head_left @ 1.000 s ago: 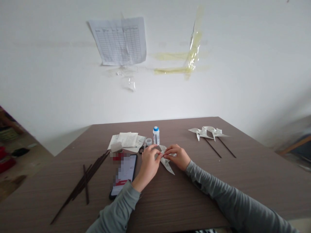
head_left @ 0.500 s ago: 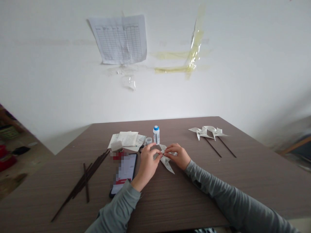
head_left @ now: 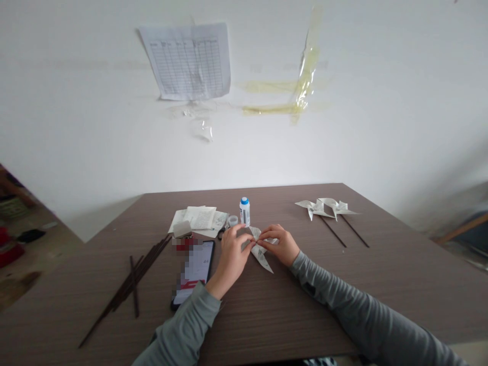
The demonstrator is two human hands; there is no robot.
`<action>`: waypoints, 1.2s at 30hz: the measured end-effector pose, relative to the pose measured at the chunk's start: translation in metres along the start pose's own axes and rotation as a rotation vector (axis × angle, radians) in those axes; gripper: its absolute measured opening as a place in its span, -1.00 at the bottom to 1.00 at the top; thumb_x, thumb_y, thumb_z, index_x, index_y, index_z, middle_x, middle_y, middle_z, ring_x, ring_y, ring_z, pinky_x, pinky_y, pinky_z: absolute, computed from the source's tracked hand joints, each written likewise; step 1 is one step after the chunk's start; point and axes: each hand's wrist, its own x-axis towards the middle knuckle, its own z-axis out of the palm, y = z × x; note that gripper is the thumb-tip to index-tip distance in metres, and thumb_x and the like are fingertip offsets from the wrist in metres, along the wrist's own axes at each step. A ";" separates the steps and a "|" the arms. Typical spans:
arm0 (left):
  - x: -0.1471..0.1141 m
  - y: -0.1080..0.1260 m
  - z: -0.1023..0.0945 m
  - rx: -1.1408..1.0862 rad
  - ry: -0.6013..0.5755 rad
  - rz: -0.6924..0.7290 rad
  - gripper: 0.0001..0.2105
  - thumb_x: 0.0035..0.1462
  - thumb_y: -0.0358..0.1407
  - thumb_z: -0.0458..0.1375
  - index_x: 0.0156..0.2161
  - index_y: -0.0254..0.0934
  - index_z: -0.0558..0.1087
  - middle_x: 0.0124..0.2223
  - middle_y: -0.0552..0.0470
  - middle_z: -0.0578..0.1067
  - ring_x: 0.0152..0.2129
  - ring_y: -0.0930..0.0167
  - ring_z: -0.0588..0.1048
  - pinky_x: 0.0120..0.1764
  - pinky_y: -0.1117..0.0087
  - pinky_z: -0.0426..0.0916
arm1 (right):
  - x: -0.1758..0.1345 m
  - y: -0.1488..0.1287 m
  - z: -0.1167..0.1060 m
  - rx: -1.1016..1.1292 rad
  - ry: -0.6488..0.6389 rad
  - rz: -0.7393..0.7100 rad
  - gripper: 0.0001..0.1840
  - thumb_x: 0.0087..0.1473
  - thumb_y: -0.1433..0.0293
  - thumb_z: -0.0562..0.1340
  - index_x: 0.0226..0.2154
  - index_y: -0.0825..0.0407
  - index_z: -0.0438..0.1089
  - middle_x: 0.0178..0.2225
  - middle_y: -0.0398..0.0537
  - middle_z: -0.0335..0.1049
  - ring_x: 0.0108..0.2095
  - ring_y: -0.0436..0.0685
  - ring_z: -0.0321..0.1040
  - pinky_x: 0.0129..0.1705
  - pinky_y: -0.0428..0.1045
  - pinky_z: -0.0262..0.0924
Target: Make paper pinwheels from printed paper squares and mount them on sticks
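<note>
Over the middle of the table, a printed paper pinwheel [head_left: 262,260] lies under my fingers, one pointed blade facing me. My left hand [head_left: 234,254] is closed in a pinch at its centre. From the other side my right hand [head_left: 282,245] pinches the same spot, fingertips nearly touching the left ones. Anything small between the fingertips is too tiny to make out. Just behind stands a white glue bottle [head_left: 244,212] with a blue cap. A small round clear container [head_left: 233,220] sits beside it, and dark scissor handles show partly behind my left hand.
Two finished pinwheels [head_left: 316,208] on dark sticks lie at the right back. Paper squares [head_left: 200,217] are piled at the left back. A phone [head_left: 198,269] lies left of my forearm, near a bundle of dark sticks [head_left: 129,279]. A white wall bounds the table [head_left: 290,315] behind.
Both hands stay pinched at the pinwheel's centre with barely any movement. The whole view has shifted very slightly.
</note>
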 end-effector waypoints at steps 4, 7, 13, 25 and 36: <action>0.001 0.000 0.002 0.034 0.006 -0.010 -0.78 0.43 -0.52 0.53 -0.15 -0.08 0.87 0.34 -0.16 0.80 0.37 -0.04 0.72 0.50 -0.29 0.64 | 0.001 0.002 -0.002 -0.025 -0.002 -0.010 -0.87 0.36 0.27 0.70 -0.28 -0.22 0.90 -0.12 0.04 0.90 0.00 0.38 0.79 0.26 0.30 0.65; 0.001 0.003 0.002 0.103 0.014 -0.033 -0.79 0.46 -0.49 0.51 -0.14 -0.07 0.88 0.33 -0.18 0.80 0.37 -0.06 0.70 0.48 -0.31 0.62 | 0.003 0.003 -0.005 -0.067 -0.003 -0.001 -0.86 0.35 0.25 0.72 -0.29 -0.20 0.89 -0.11 0.07 0.91 0.00 0.40 0.81 0.27 0.32 0.66; 0.002 0.010 0.002 0.260 -0.001 -0.079 -0.93 0.46 -0.33 0.57 -0.06 -0.07 0.89 0.26 -0.22 0.82 0.31 -0.14 0.67 0.45 -0.35 0.59 | 0.007 0.007 -0.014 -0.095 -0.008 0.056 -0.84 0.28 0.24 0.74 -0.33 -0.16 0.88 -0.10 0.09 0.92 0.01 0.40 0.83 0.30 0.34 0.67; 0.005 0.019 -0.006 0.274 -0.087 -0.168 -0.85 0.49 -0.38 0.53 -0.21 -0.20 0.81 0.31 -0.37 0.82 0.42 -0.36 0.64 0.52 -0.63 0.47 | 0.011 0.017 -0.020 -0.128 -0.053 0.103 -0.82 0.18 0.30 0.75 -0.39 -0.16 0.84 -0.09 0.09 0.91 0.02 0.44 0.84 0.35 0.42 0.63; 0.008 0.004 -0.003 0.066 0.018 -0.068 -0.87 0.43 -0.44 0.55 -0.10 -0.11 0.83 0.25 -0.19 0.81 0.30 -0.06 0.75 0.47 -0.27 0.64 | 0.009 0.016 -0.020 -0.104 -0.117 0.076 -0.87 0.26 0.30 0.74 -0.31 -0.19 0.88 -0.05 0.03 0.94 0.08 0.43 0.87 0.40 0.37 0.62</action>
